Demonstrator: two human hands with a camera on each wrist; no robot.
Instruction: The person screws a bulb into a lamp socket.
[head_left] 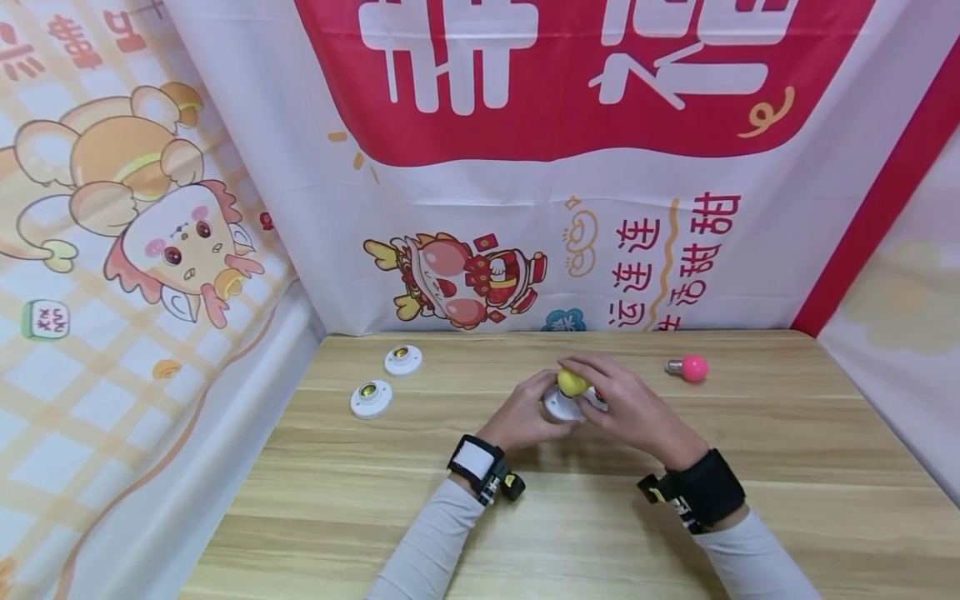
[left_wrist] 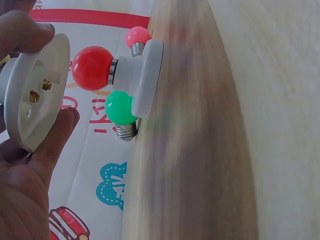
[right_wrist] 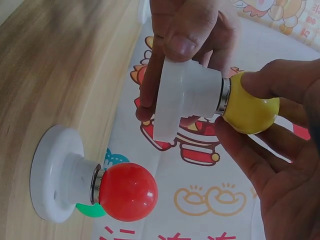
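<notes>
In the right wrist view, a white round lamp holder (right_wrist: pixel 170 100) is raised off the table, with its base gripped by my left hand (head_left: pixel 525 415). A yellow light bulb (right_wrist: pixel 255 110) sits in its socket, the metal collar showing at the mouth. Fingers and thumb of my right hand (head_left: pixel 630 404) pinch the yellow glass. The left wrist view shows the holder's hollow underside with brass screws. Close by on the table stands another lamp holder (right_wrist: pixel 57 175) with a red bulb (right_wrist: pixel 129 192) in it. A green bulb (left_wrist: pixel 120 107) lies behind that one.
Two lamp holders without bulbs, one nearer (head_left: pixel 371 400) and one farther (head_left: pixel 402 360), lie at the table's left. A pink bulb (head_left: pixel 694 367) lies on its side at the right. Printed cloth (head_left: pixel 465 192) hangs along the wooden table's (head_left: pixel 360 492) back edge.
</notes>
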